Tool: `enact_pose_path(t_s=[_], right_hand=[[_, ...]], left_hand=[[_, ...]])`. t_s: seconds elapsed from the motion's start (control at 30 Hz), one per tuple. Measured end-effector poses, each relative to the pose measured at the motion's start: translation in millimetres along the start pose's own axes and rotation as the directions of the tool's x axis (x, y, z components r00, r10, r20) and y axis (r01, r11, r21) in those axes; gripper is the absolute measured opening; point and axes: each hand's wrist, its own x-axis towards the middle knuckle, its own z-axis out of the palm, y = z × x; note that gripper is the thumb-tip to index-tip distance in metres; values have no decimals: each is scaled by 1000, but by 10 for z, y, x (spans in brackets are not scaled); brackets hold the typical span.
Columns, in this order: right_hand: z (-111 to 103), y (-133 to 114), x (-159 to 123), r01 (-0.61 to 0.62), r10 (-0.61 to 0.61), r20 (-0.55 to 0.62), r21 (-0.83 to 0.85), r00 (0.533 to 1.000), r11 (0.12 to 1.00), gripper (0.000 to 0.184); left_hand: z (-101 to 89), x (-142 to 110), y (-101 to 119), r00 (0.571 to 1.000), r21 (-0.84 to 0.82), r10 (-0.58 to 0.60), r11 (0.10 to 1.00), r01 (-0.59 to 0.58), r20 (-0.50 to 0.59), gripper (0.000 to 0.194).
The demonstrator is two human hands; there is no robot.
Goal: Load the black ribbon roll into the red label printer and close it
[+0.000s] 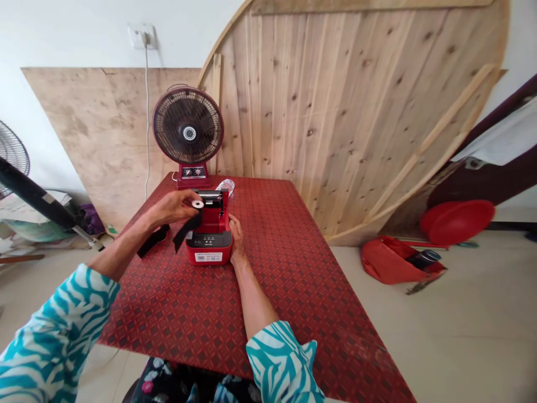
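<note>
My left hand is closed around a small ribbon roll with a white core. A loose black strip hangs down from it. The hand is just above the left side of a red and black label printer, whose lid stands open at the back. Its front panel has small buttons, and a white label is stuck below them. Against the printer's right side my right hand rests, gripping it with the fingers along the wall. Another black strip lies on the table to the left.
The red patterned table carries a fan at its back edge and a clear plastic bottle behind the printer. A large wooden panel leans on the wall. To the right, a red bag lies on the floor.
</note>
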Motion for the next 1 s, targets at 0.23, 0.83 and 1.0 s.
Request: enact_pose_path(t_s=[0.23, 0.83, 1.0], right_hand=[[-23, -25, 1, 50, -52, -36, -73, 998, 996, 46], [-36, -52, -17, 37, -43, -38, -147, 998, 988, 52], [-15, -74, -31, 21, -31, -56, -168, 998, 986, 53]], left_hand=[[-316, -59, -742, 938, 4, -245, 967, 254, -244, 22], [-111, -158, -1447, 928, -288, -311, 925, 246, -206, 37], [-152, -470, -1692, 968, -347, -250, 911, 224, -33, 46]])
